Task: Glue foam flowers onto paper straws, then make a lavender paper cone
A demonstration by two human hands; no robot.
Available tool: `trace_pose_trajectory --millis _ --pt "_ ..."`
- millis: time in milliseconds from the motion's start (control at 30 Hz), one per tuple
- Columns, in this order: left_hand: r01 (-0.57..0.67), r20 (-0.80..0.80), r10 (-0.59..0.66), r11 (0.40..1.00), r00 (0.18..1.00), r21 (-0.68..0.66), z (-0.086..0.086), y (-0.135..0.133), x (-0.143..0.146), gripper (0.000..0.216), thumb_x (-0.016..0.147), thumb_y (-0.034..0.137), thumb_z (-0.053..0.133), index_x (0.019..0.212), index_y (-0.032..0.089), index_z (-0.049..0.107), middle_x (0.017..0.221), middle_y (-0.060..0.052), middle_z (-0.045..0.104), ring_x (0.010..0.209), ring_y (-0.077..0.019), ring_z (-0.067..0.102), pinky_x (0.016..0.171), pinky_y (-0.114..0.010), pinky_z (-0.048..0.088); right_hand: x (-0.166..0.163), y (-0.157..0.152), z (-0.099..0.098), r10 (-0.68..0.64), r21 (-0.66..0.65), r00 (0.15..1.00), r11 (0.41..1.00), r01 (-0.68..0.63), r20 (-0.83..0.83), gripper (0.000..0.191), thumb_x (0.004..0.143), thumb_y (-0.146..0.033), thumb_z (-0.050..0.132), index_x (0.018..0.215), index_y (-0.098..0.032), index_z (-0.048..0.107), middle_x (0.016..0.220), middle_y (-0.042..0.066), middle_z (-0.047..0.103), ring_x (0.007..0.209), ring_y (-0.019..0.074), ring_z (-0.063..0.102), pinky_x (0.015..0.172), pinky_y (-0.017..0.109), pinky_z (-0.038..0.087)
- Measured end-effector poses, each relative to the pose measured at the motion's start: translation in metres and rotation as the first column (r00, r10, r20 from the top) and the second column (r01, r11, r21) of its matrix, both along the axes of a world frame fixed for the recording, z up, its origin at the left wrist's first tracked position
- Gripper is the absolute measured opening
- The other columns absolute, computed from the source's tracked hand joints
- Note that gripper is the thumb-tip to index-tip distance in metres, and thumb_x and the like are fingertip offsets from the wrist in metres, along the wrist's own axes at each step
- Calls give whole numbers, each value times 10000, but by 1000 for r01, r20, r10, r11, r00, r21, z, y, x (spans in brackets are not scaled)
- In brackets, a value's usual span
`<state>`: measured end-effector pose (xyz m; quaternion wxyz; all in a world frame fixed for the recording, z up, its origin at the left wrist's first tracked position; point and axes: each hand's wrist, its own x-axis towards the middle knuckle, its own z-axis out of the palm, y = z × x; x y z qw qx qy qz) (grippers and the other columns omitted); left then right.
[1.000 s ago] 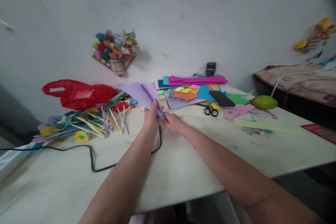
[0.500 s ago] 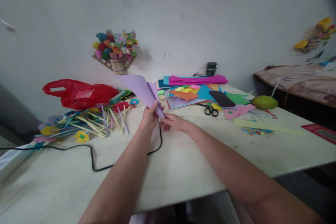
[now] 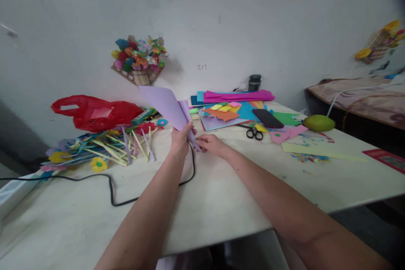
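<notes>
A lilac paper sheet [image 3: 166, 105], rolled into a cone, rises up and to the left above the table. My left hand [image 3: 179, 143] is closed around the cone just above its narrow tip. My right hand [image 3: 211, 143] pinches the tip from the right, close to the tabletop. A black cable [image 3: 110, 187] loops across the table beneath both hands.
Paper flowers and strips [image 3: 104, 147] lie at the left beside a red plastic bag [image 3: 95, 114]. Coloured paper sheets [image 3: 230, 107], a black phone [image 3: 267, 118], scissors [image 3: 254, 132] and a green fruit [image 3: 318, 123] lie at the right. A paper bouquet [image 3: 139, 61] hangs on the wall.
The loosely folded sheet has been rolled tighter into a cone and tilted more upright. My right hand has shifted slightly along the tip.
</notes>
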<state>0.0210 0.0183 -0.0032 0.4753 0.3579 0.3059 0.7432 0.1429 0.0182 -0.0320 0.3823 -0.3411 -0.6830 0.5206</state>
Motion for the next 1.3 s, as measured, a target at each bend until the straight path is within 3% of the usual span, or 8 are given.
trace_pose_trajectory --millis 133,267,700,967,1300 --pt "1 -13 -1 1000 1000 -9 -1 -2 5 407 515 279 777 795 134 520 547 31 556 440 -98 520 458 -235 423 -2 1 0 -55 -14 998 998 56 40 73 733 -211 610 731 -141 629 600 -15 616 532 79 557 496 179 400" --pt "23 -2 -23 1000 1000 -14 -1 -3 6 397 530 310 774 781 134 522 557 25 560 451 -95 525 469 -231 429 -2 1 0 -59 -24 998 998 60 30 99 731 -227 610 673 -148 622 574 -16 618 513 87 563 469 183 390" --pt "136 141 -131 990 981 -24 11 -7 -2 412 524 350 786 793 137 557 620 4 597 513 -95 551 559 -252 487 4 -2 1 133 -125 991 983 -133 -10 326 682 -441 666 715 -116 652 656 39 667 553 108 598 456 188 406" --pt "172 87 -172 985 981 5 9 -7 -5 365 554 328 774 787 133 573 631 -3 593 508 -91 543 493 -220 462 6 -7 5 193 -160 981 968 -192 -9 314 680 -419 675 756 -115 659 720 56 678 637 126 626 464 175 423" --pt "143 74 -140 989 987 -27 8 -5 0 392 526 339 788 784 138 571 654 -1 601 498 -88 543 501 -236 470 2 -2 2 80 -137 995 987 -87 -59 287 631 -390 717 697 -123 635 644 14 660 557 95 586 516 209 463"
